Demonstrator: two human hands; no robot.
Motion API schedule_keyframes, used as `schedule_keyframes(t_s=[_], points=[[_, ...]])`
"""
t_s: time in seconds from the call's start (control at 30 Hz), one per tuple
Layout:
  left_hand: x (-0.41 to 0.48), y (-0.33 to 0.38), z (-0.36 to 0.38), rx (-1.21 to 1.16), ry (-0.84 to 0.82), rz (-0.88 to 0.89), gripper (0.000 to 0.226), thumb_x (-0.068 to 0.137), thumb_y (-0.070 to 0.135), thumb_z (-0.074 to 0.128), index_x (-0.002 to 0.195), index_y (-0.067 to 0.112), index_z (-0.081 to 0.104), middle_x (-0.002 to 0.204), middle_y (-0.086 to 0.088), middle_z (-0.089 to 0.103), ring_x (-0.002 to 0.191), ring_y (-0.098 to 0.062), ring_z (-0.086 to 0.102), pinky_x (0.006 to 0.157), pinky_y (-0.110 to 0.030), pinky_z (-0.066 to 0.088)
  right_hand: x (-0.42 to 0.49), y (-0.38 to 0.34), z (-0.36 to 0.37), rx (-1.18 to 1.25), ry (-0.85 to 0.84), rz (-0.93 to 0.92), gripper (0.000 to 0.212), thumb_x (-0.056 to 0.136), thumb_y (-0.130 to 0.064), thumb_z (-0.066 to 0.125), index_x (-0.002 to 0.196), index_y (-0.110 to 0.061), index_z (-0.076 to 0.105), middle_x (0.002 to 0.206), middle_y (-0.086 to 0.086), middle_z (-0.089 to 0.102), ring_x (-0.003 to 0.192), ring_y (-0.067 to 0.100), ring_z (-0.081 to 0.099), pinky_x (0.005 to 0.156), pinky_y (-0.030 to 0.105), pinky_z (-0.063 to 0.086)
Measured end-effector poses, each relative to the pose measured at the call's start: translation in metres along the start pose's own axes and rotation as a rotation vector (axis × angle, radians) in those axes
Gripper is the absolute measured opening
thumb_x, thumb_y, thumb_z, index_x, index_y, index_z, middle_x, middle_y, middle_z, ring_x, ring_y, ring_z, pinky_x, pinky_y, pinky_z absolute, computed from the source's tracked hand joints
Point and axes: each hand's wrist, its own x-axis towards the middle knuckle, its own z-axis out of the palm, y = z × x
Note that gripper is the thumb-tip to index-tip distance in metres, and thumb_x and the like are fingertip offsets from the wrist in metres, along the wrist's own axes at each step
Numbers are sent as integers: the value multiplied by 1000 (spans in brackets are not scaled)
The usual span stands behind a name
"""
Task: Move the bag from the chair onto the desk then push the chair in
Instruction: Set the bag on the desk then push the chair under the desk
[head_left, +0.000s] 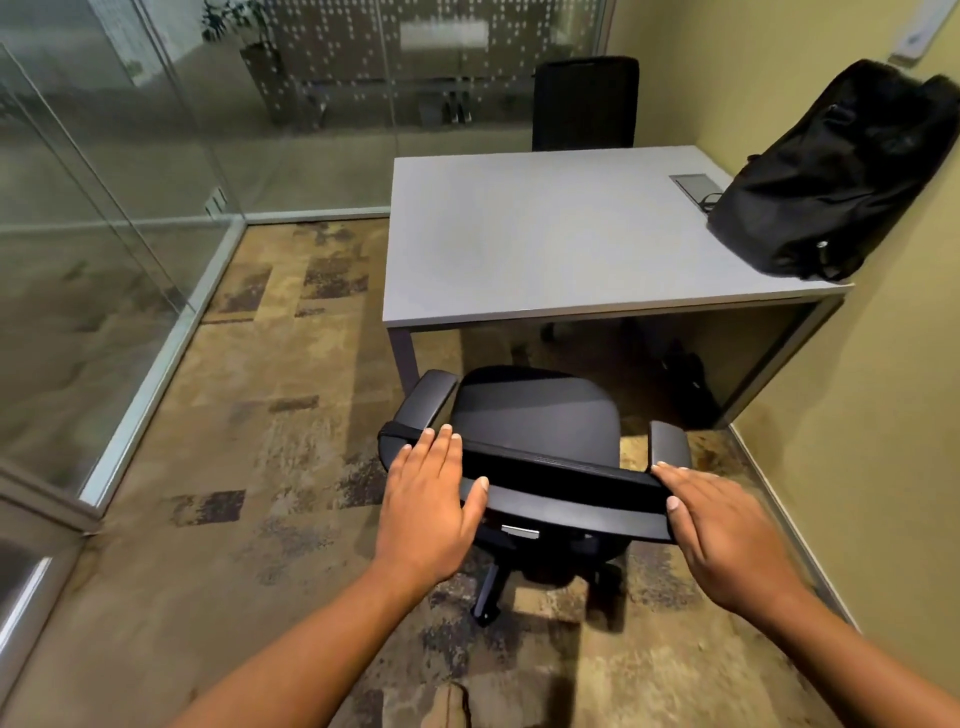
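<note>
A black backpack (841, 176) stands on the right end of the grey desk (519, 239), leaning against the yellow wall. A black office chair (540, 421) on wheels stands in front of the desk, its empty seat facing the desk and just outside its front edge. My left hand (431, 499) lies flat on the left end of the chair's backrest top, fingers together, thumb over the back. My right hand (727, 525) rests on the right end of the backrest top in the same way. Neither hand is wrapped around it.
A second black chair (584, 104) stands behind the desk. Glass partitions (104, 234) close off the left and far sides. The yellow wall (883, 415) runs along the right, close to the chair. Something dark (685, 379) lies under the desk. A cable port (693, 183) is set into the desktop.
</note>
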Motion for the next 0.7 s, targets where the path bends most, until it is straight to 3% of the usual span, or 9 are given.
schedule_keyframes(t_s=[0.47,0.7], points=[[-10,30,6,-39,-39,-45,74,95,59,6,150,14,24,158,-2,23,147,-15,8,118,-35,-1,5,21,-7,22,-24,26,58,96,-46,24,135,-17,55,139,1,58,131,20,50,111,37,32],[-12,41,5,-42,-59,-65,74,95,60,4,151,15,21,159,-1,19,147,-13,3,118,-33,-6,8,32,-10,-19,-62,1,59,94,-58,28,132,-22,55,130,-2,63,120,21,55,101,34,35]])
